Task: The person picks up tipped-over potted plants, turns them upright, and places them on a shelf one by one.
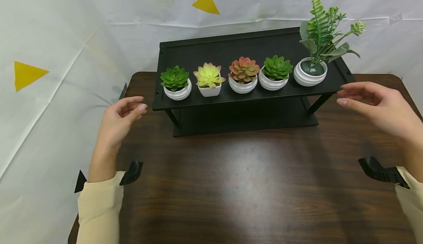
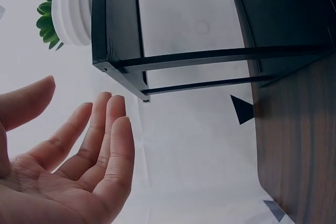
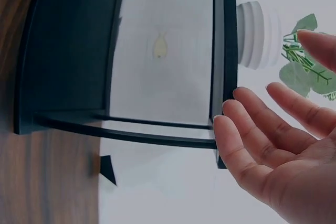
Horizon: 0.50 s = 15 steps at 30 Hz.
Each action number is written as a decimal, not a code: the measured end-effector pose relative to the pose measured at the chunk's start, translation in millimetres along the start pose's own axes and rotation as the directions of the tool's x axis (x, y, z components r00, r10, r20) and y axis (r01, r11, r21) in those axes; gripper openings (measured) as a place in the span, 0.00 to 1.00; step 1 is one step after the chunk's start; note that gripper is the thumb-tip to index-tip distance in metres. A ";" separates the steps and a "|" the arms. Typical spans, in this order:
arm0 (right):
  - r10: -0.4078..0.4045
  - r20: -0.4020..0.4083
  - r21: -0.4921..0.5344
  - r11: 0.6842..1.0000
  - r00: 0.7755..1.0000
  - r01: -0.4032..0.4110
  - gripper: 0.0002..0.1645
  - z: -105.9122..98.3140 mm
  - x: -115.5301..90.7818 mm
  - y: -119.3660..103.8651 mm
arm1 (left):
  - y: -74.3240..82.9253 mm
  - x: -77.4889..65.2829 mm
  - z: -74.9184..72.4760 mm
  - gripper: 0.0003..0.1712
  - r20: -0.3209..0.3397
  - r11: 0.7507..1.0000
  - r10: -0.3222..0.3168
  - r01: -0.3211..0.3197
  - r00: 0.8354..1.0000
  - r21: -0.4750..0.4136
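A black two-tier shelf (image 1: pixel 231 49) stands on a brown wooden table, with a row of small potted plants along its upper tier. Off its left end is my left hand (image 1: pixel 120 121), fingers loosely bent and holding nothing; the left wrist view shows a gap between fingertips and shelf corner. My right hand (image 1: pixel 380 101) is at the other end, palm inward and nothing in it. In the right wrist view its fingertips (image 3: pixel 227 121) overlap the shelf's end. Nearest that hand on the shelf is a tall fern-like plant (image 1: pixel 318 31) in a white ribbed pot (image 1: pixel 308 79).
Left of the tall plant are a green succulent (image 1: pixel 277 68), a reddish one (image 1: pixel 243 69), a yellow one (image 1: pixel 209 76) in a square pot and another green one (image 1: pixel 175 78). White sheeting (image 1: pixel 148 5) hangs behind and left of the table (image 1: pixel 198 185).
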State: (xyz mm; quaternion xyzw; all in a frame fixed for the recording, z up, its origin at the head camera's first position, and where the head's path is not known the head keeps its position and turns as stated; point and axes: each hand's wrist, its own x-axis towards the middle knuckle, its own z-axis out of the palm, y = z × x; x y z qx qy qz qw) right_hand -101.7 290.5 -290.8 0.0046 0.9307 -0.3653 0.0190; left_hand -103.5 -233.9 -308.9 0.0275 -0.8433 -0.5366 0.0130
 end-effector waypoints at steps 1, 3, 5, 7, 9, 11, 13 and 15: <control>0.005 -0.002 -0.011 1.000 1.000 -0.005 0.29 1.0 -0.9 0.6 | -0.1 -1.2 0.4 0.21 -0.003 1.000 0.005 -0.005 1.000 0.002; 0.013 -0.005 -0.030 0.999 1.000 -0.013 0.29 2.8 -2.5 2.1 | -0.8 -3.6 1.2 0.21 -0.012 1.000 0.015 -0.015 1.000 0.012; 0.018 -0.007 -0.038 0.999 1.000 -0.018 0.29 4.4 -4.3 3.7 | -1.8 -6.2 1.7 0.20 -0.017 1.000 0.025 -0.025 1.000 0.019; 0.024 -0.010 -0.033 0.999 1.000 -0.025 0.28 5.7 -6.4 5.2 | -2.8 -8.8 2.2 0.21 -0.019 0.999 0.029 -0.028 0.999 0.022; 0.029 -0.019 -0.034 0.999 0.999 -0.030 0.28 7.3 -8.8 6.4 | -4.1 -11.7 2.6 0.21 -0.021 0.999 0.029 -0.029 0.999 0.031; 0.038 -0.032 -0.036 0.999 0.999 -0.039 0.28 9.9 -11.6 7.5 | -5.7 -14.6 3.5 0.22 -0.021 0.999 0.026 -0.025 0.999 0.034; 0.037 -0.049 -0.039 0.998 0.998 -0.039 0.28 13.3 -14.5 8.4 | -7.6 -17.7 4.9 0.23 -0.020 0.999 0.012 -0.011 1.000 0.044; 0.031 -0.058 -0.038 0.999 0.998 -0.034 0.28 17.0 -17.1 9.4 | -9.6 -20.7 6.9 0.23 -0.015 0.998 -0.011 0.012 1.000 0.060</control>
